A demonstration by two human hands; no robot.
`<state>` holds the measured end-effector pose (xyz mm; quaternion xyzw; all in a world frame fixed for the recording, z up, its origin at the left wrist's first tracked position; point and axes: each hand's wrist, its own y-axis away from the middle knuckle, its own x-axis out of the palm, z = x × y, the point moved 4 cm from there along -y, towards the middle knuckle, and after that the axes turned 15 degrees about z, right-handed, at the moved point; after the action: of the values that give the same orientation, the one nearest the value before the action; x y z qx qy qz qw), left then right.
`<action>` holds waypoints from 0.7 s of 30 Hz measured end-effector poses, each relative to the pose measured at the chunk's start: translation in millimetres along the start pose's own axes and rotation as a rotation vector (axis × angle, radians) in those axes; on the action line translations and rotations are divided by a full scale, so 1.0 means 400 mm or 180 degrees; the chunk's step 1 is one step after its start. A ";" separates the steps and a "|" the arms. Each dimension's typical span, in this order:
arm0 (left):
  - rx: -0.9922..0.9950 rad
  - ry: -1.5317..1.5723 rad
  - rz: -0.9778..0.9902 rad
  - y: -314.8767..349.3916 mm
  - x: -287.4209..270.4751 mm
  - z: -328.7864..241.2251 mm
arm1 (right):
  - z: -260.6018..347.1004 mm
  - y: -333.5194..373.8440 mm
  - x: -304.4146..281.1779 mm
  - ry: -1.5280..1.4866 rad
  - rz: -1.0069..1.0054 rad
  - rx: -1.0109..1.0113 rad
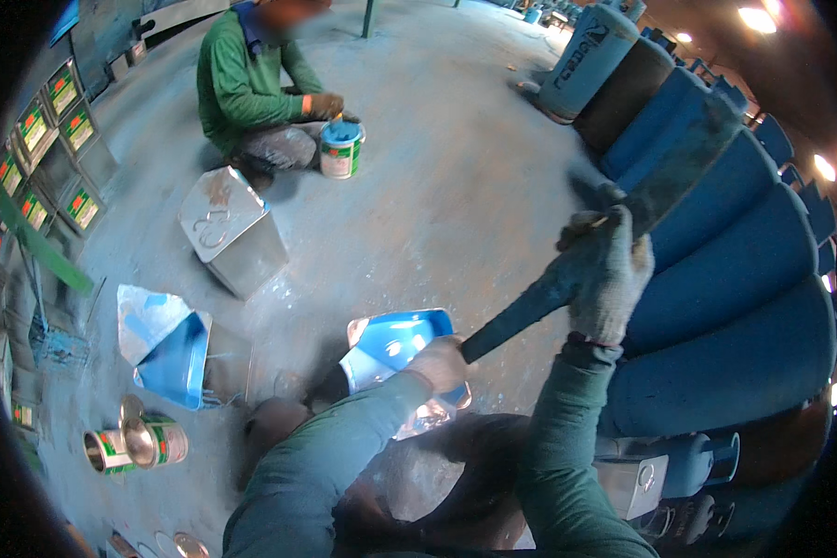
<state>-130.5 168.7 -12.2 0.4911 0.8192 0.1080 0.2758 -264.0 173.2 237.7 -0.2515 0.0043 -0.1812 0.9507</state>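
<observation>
My right hand (pixel 614 274), in a pale grey work glove, closes round a long dark machete-like tool (pixel 521 312). Its broad flat end (pixel 688 163) points up and to the right. The narrow end runs down to my left hand (pixel 440 365), which is closed on its tip and slightly blurred. Just beyond and below that hand lies a square metal tin (pixel 395 335), cut open, its inside coated with shiny blue paint. My left forearm hides part of this tin.
Left stands another cut-open blue-coated tin (pixel 172 363), with two small cans (pixel 153 439) nearer. A closed square tin (pixel 237 232) lies beyond. A crouching co-worker (pixel 251 88) handles a paint bucket (pixel 340 153). Blue gas cylinders (pixel 716 307) line the right; stacked tins (pixel 60 149) line the left.
</observation>
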 end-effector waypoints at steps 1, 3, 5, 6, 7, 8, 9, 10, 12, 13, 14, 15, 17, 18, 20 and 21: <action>0.0037 -0.0143 -0.0057 0.006 -0.020 0.001 | -0.009 0.000 -0.001 0.0023 0.0011 0.0057; 0.0008 -0.0243 -0.0237 0.012 -0.055 -0.006 | -0.010 0.013 -0.007 0.0125 -0.0028 0.0073; 0.0117 -0.0327 -0.0474 0.013 -0.086 -0.025 | 0.023 0.035 -0.015 -0.0204 0.0038 -0.0365; 0.0260 -0.0498 -0.0603 0.011 -0.100 -0.040 | 0.046 0.047 -0.019 -0.0317 0.0048 -0.0546; 0.0365 -0.0648 -0.0724 0.008 -0.109 -0.049 | 0.070 0.060 -0.019 -0.0469 0.0094 -0.0730; 0.0534 -0.0809 -0.0939 0.005 -0.115 -0.058 | 0.098 0.072 -0.013 -0.0364 0.0251 -0.1020; 0.0710 -0.0625 -0.1004 -0.002 -0.113 -0.059 | 0.117 0.084 -0.004 -0.0266 0.0383 -0.1045; 0.0950 -0.0464 -0.1142 -0.009 -0.104 -0.058 | 0.133 0.098 0.009 -0.0168 0.0509 -0.1060; 0.1324 0.0058 -0.1240 -0.032 -0.074 -0.044 | 0.147 0.123 0.039 -0.0036 0.0620 -0.1019; 0.1448 0.0428 -0.1207 -0.048 -0.052 -0.034 | 0.139 0.124 0.053 0.0013 0.0709 -0.0713; 0.1571 0.0801 -0.1184 -0.058 -0.031 -0.023 | 0.126 0.123 0.066 0.0058 0.0811 -0.0411; 0.1460 0.0557 -0.1262 -0.061 -0.008 -0.013 | 0.109 0.119 0.077 0.0098 0.0878 -0.0100; 0.1195 0.0076 -0.1386 -0.067 0.025 -0.008 | 0.074 0.096 0.110 0.0099 0.1080 -0.0203; 0.1059 0.0323 -0.1169 -0.072 0.041 -0.005 | 0.063 0.085 0.106 0.0147 0.0988 -0.0241; 0.0658 0.0766 -0.0685 -0.062 0.061 0.007 | 0.030 0.047 0.089 0.0220 0.0658 -0.0139; 0.0448 0.0531 -0.0545 -0.059 0.058 0.005 | 0.013 0.024 0.075 0.0244 0.0500 -0.0063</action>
<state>-155.4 176.8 -32.7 0.4269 0.8837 0.0669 0.1799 -232.0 173.2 240.2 -0.2525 0.0622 -0.1156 0.9586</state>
